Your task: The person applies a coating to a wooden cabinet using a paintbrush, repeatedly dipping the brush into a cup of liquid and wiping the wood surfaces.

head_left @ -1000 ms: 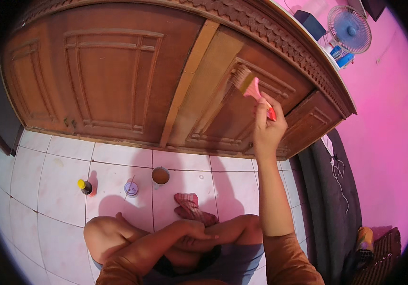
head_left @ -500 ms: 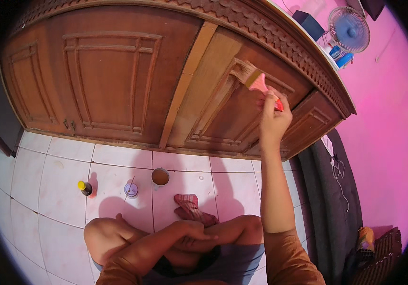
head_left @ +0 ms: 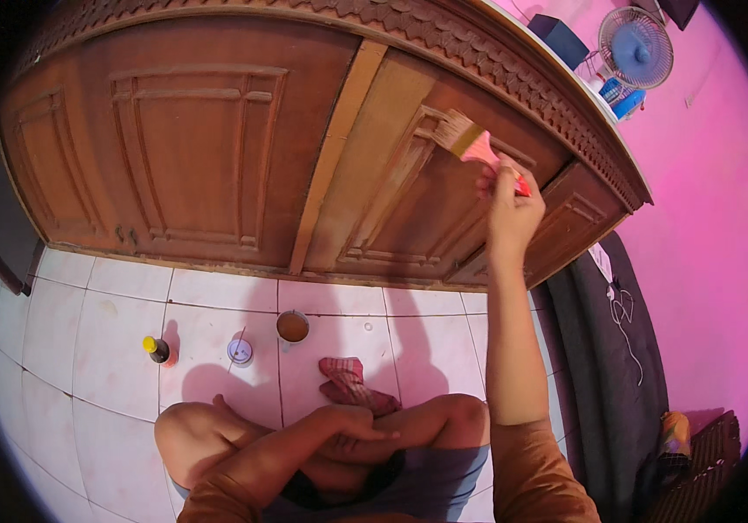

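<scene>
In my right hand, closed round its handle, is a flat paintbrush with a pink and red handle and pale bristles. Its bristle tips lie at the upper part of the raised moulding on a brown wooden cabinet door; whether they touch cannot be told. Paler streaks show on the moulding's left side. My left hand rests over my crossed legs, fingers loosely extended and partly hidden, with nothing seen in it. Just beyond it a red checked cloth lies crumpled on the floor.
On the white tiles stand a cup of brown liquid, a small tub with a thin stick and a dark bottle with yellow cap. A dark cushion lies at right. A fan stands beyond the cabinet top.
My right hand has shifted slightly right and downward with the paintbrush, whose bristles look straighter now. The left hand stays where it was.
</scene>
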The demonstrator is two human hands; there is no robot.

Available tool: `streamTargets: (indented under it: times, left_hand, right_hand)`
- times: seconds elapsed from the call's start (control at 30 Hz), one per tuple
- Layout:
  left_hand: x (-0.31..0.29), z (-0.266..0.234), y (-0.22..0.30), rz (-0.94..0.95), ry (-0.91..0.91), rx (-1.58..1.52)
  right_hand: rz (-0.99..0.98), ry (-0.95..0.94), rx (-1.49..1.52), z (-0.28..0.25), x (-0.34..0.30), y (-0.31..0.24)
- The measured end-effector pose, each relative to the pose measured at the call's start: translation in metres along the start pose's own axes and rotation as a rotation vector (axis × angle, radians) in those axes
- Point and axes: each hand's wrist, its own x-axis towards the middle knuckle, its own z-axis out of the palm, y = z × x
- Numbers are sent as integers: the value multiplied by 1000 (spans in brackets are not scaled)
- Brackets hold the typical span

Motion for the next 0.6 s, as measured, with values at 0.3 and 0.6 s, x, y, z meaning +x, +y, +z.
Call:
streamTargets:
  times: [0.3,0.6]
  left_hand:
    - [0,1,1,-18,-19,6]
    - [9,5,-17,64,21,-55]
  right_hand:
    - [-410,-198,-375,-18,-3,-26]
    - [-462,-167,-472,-31,14,-3]
